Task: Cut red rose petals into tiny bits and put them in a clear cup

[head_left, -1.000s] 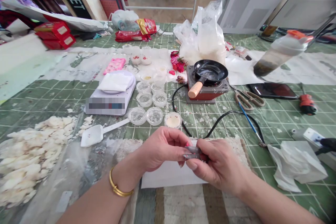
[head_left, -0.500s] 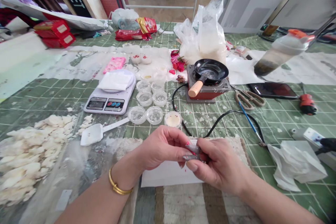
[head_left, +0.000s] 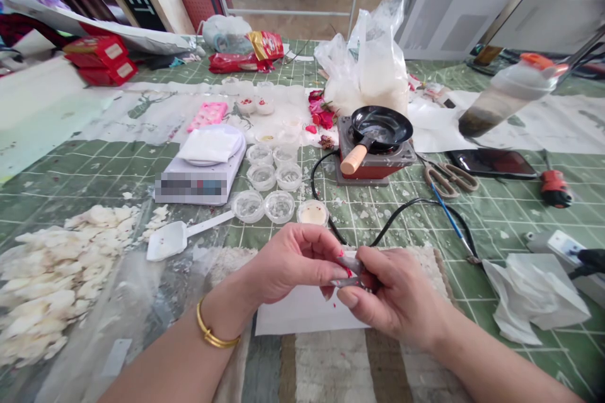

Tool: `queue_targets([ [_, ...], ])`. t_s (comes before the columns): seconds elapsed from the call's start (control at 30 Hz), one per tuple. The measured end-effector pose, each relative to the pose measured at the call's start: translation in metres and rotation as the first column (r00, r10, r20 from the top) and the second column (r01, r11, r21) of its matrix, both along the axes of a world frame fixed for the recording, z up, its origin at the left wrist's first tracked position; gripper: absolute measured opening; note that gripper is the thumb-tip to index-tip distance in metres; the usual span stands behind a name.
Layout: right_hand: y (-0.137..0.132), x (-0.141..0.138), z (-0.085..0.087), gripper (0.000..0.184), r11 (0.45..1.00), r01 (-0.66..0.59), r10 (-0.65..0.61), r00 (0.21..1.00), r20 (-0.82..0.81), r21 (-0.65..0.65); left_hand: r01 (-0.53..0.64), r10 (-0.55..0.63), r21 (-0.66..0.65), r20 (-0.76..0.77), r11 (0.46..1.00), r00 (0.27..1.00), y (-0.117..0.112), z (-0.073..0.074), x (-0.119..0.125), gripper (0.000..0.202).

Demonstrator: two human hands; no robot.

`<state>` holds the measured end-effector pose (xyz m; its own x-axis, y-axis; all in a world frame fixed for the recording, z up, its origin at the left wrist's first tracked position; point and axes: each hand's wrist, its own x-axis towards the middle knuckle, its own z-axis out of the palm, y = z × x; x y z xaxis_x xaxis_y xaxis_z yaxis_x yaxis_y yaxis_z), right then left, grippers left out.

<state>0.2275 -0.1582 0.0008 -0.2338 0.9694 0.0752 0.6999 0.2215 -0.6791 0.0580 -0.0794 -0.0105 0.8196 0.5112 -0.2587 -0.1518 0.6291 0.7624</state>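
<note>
Above a sheet of white paper (head_left: pixel 312 315) my two hands meet, fingertips together. My left hand (head_left: pixel 302 261), with a gold bangle at the wrist, pinches a small red flower petal (head_left: pixel 349 272) between long grey nails. Curled round the same spot, my right hand (head_left: pixel 394 289) has its thumb and forefinger pressed at the petal; its other fingertips are partly hidden. A tiny red fragment (head_left: pixel 334 305) lies on the paper. Just beyond my hands stands a small round cup of cream-coloured wax (head_left: pixel 312 214) with red specks.
Several clear cups (head_left: pixel 278 206) stand beside a kitchen scale (head_left: pixel 231 170). A black pan (head_left: pixel 382 127) rests on a small hotplate (head_left: pixel 378 171), its cable curving toward my right. White flakes (head_left: pixel 51 277) and a white scoop (head_left: pixel 167 240) lie left; scissors (head_left: pixel 449 177) and crumpled tissue (head_left: pixel 539 296) right.
Both hands stay together at nearly the same place, with only a slight shift at the fingertips. The whole view has moved a few pixels. The scale's panel now appears blurred out.
</note>
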Motion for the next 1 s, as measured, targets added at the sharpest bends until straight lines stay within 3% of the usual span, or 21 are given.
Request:
queue_targets([
  [0.23,-0.0005,-0.0002,0.0000,0.048,0.997,-0.060,0.059,0.998,-0.026,-0.039,0.029,-0.030,0.042,0.023,0.999,0.999,-0.0002,-0.0042,-0.0017,0.015],
  [0.7,-0.0015,-0.0004,-0.0032,0.043,1.000,-0.015,0.016,1.000,-0.009,0.025,0.024,-0.025,0.033,0.034,0.999,0.999,-0.0005,-0.0038,-0.0016,0.013],
  [1.0,-0.0009,0.0000,-0.0014,0.043,0.997,-0.069,0.070,0.997,-0.037,0.025,0.031,-0.035,0.089,0.049,0.996,0.998,-0.0002,-0.0039,-0.0027,0.014],
])
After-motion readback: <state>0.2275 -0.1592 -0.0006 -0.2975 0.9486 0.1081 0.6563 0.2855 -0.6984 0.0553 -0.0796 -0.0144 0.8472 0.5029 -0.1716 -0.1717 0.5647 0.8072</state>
